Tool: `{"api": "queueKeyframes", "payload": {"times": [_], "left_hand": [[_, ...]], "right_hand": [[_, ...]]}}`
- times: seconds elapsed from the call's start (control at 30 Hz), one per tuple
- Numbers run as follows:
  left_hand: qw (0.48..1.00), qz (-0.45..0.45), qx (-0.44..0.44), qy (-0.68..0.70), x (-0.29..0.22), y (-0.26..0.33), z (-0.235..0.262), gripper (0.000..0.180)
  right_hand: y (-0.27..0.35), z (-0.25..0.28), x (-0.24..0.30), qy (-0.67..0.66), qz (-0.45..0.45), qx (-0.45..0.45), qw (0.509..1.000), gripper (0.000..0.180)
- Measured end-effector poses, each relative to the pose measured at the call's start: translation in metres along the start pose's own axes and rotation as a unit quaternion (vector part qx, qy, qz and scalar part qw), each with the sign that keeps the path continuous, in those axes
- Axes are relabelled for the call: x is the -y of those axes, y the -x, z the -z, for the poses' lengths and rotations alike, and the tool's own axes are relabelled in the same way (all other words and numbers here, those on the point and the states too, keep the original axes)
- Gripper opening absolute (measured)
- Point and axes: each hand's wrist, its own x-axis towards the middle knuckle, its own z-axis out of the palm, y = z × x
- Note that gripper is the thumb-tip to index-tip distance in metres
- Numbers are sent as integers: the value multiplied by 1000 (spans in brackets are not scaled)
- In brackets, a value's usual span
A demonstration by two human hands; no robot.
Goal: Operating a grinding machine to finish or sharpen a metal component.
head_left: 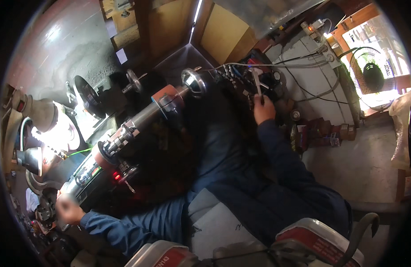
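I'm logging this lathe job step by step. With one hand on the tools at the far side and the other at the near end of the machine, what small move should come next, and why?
Probably lift the caliper-like tool clear of the tool pile and bring it to the shaft. The right hand grips it, while the left hand rests at the machine's near end; the shaft lies bare between them.

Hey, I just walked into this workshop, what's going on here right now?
A person in a dark blue jacket sits at a metal lathe-like machine. Their left hand is at the machine's near end, by a round metal part; the picture is too blurred to tell the grip. Their right hand reaches out to a cluttered tool tray and holds a slim metal tool. A fan stands at the right.
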Motion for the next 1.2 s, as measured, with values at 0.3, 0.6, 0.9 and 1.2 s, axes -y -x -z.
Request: {"api": "queueKeyframes", "payload": {"times": [0.3,0.6,0.9,1.2], "left_hand": [[984,58,161,-46,29,-56,-16,24],[978,6,207,9,34,-73,-25,30],[967,-17,254,5,38,-78,-29,39],[963,10,253,-94,26,-78,-24,42]], "right_hand": [[-135,-113,-193,277,134,116,944,25],[-129,-125,-108,340,105,18,934,36],[140,-111,149,-230,384,510,734,37],[243,-225,223,-220,200,837,459,65]]}}
